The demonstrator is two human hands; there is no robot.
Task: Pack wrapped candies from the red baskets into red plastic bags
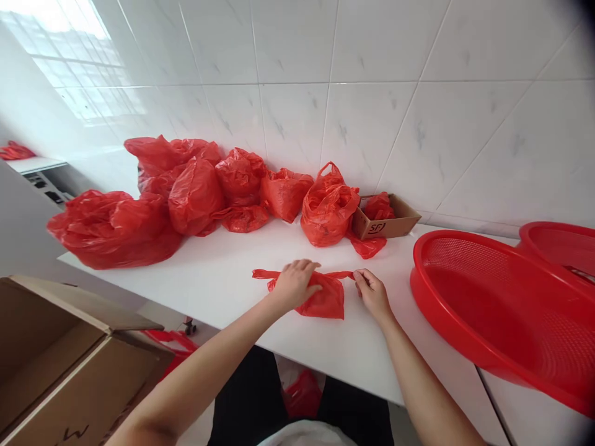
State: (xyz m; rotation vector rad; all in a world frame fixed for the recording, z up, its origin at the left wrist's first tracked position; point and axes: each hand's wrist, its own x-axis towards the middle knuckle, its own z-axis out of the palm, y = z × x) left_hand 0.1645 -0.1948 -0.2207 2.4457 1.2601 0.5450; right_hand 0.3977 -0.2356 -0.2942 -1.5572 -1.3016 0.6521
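A small flat red plastic bag lies on the white table in front of me. My left hand rests on top of the bag's left part, fingers curled down onto it. My right hand pinches the bag's right handle strip between its fingertips. The bag's left handle strip sticks out past my left hand.
Several filled red bags are heaped along the tiled wall, beside a small cardboard box. A big red mesh basket sits at right, another behind it. An open cardboard carton stands low at left.
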